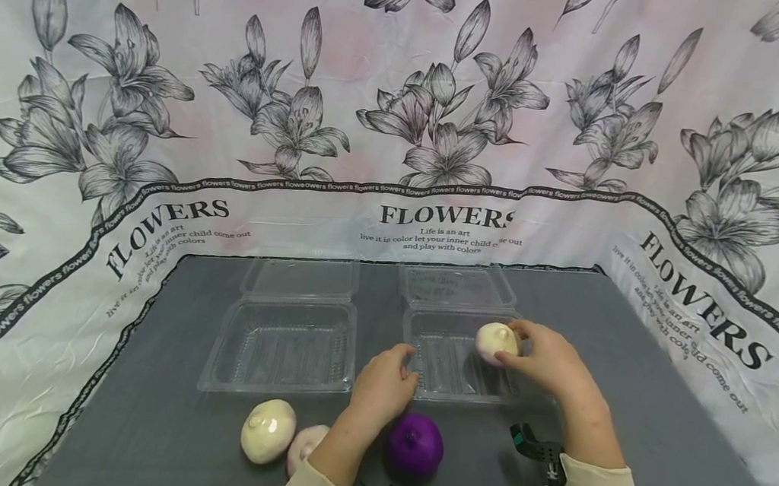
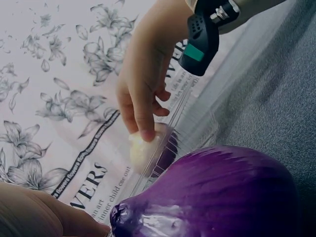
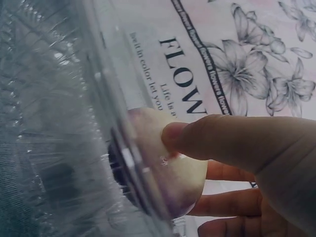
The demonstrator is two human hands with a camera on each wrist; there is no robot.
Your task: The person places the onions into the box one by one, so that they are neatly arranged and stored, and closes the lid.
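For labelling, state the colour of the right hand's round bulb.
The round bulb is cream flushed purple, clearest in the right wrist view.

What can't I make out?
Head: much of the pink onion, behind the left forearm.
Head: whether the left grip touches the right box; it covers the rim there.
Left wrist: part of the purple onion, cut off by the bottom edge.
Right wrist: part of the right grip, beyond the right edge.

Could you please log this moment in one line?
right hand: holds pale onion at right container | left hand: by container's left edge
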